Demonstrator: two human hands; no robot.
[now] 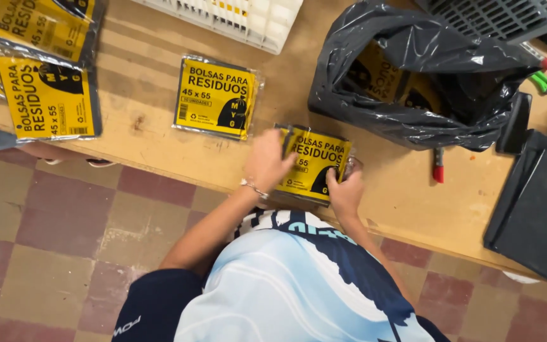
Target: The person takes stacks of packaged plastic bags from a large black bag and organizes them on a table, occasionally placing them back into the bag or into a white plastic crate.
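Note:
My left hand and my right hand both grip a flat yellow-and-black packet of folded bags in clear wrap, at the near edge of the wooden table. The left hand covers the packet's left edge, with the fingers over its top corner. The right hand pinches its lower right corner. A thin bracelet sits on my left wrist. A second, identical packet lies flat on the table just left of and beyond my hands.
More such packets lie at the table's left end. An open black plastic bag holding yellow packets sits behind right. A white crate, a dark crate, a red-tipped marker and folded dark bags are around. Below is a chequered tile floor.

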